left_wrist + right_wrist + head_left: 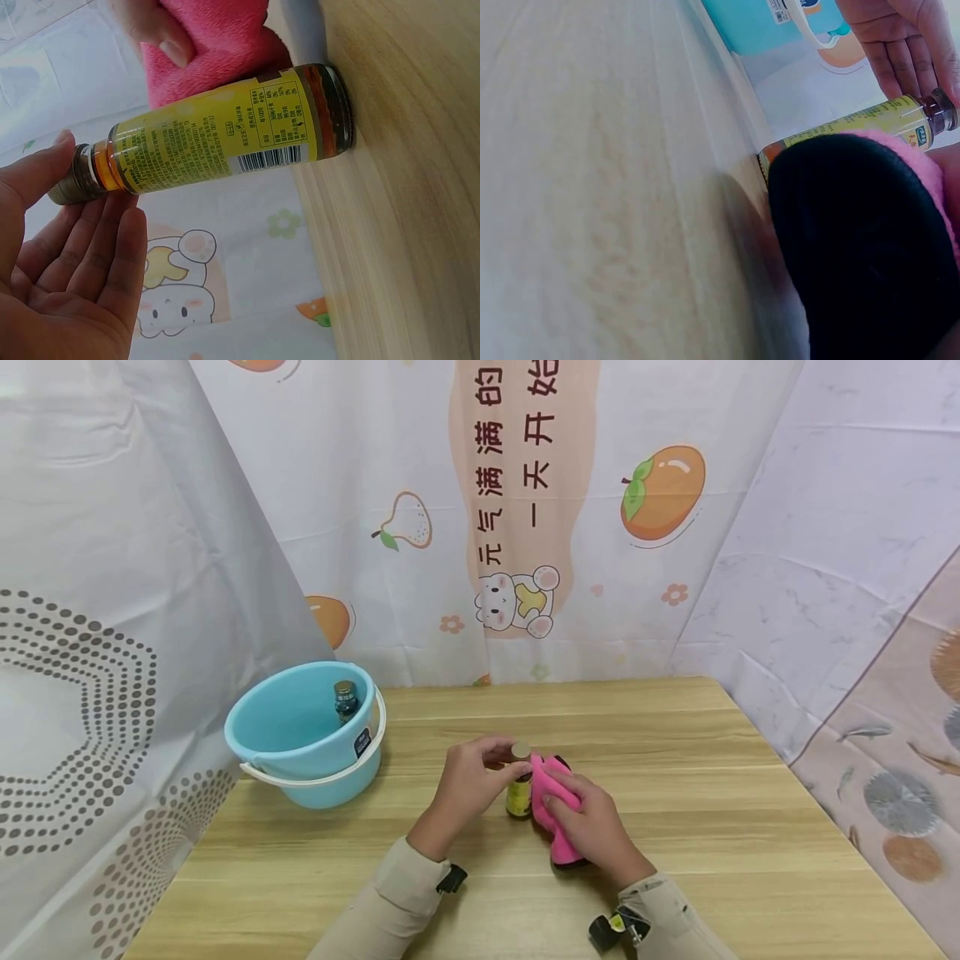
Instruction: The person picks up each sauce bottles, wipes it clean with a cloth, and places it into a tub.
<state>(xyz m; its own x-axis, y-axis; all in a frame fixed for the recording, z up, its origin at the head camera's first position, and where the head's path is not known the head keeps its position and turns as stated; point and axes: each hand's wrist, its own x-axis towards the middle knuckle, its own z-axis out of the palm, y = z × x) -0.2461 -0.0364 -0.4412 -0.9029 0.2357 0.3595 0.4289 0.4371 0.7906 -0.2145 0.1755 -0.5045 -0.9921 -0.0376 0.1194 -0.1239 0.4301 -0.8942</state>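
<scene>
From my end of the head view, the nearest things are the two beige sleeves (667, 910) at the bottom of the frame, each with a black wrist mount (452, 878) at the cuff. Just beyond them, at lower centre-right, the right hand (588, 818) grips a pink plush item (542, 810), thumb and fingers closed on it. My right wrist view shows that this item has a smooth black face, which fills the lower right of that frame.

To its left, near the centre, the left hand (476, 775) pinches a small bottle (518, 799) high up at its cap and neck. I see the bottle upright, with a yellow label; the left wrist view gives me printed text and a barcode on it. The pink item is against its side. I cannot tell whether the base touches the wood-grain surface (750, 827), which spreads across the lower part of the frame.

Farther off, at left of the frame, I have a light blue bucket (330, 793) with a white handle, and a dark capped bottle (346, 702) leans inside it. Behind everything hangs a white curtain (360, 468) printed with fruit, characters and a cartoon animal.
</scene>
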